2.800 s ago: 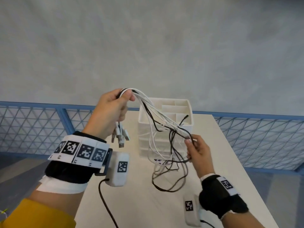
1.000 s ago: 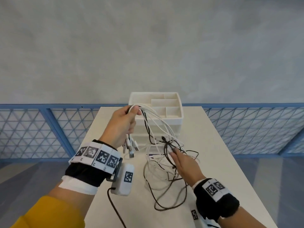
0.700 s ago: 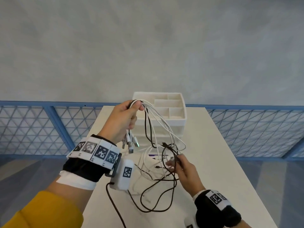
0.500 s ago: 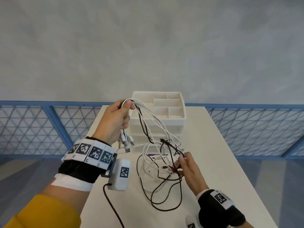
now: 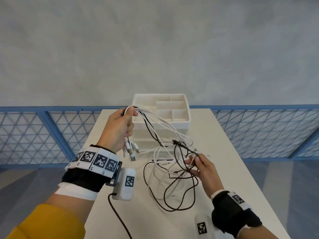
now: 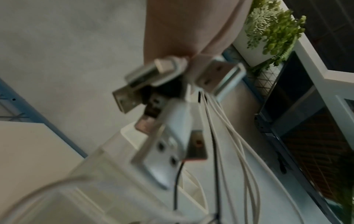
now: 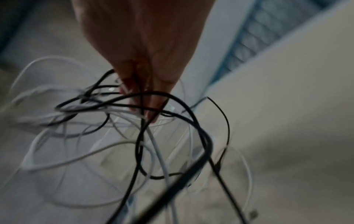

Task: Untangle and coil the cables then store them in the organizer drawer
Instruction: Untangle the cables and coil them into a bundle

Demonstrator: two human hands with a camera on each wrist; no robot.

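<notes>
A tangle of white and black cables hangs between my two hands above the white table. My left hand is raised in front of the organizer and grips the bunch near one end. Several USB plugs dangle below its fist, and they fill the left wrist view as blurred USB plugs. My right hand, lower and to the right, pinches strands of the tangle, with black loops drooping onto the table. The white organizer stands behind the cables; its top tray shows several bare compartments.
A blue lattice railing runs along the far edge and both sides of the table, with a grey wall behind. A potted plant and a dark screen appear in the left wrist view. A black wire runs from the left wrist camera.
My right hand has shifted within the tangle and lifted strands a little toward the right, and the black loops have spread wider on the table. My left hand keeps its grip at about the same height.
</notes>
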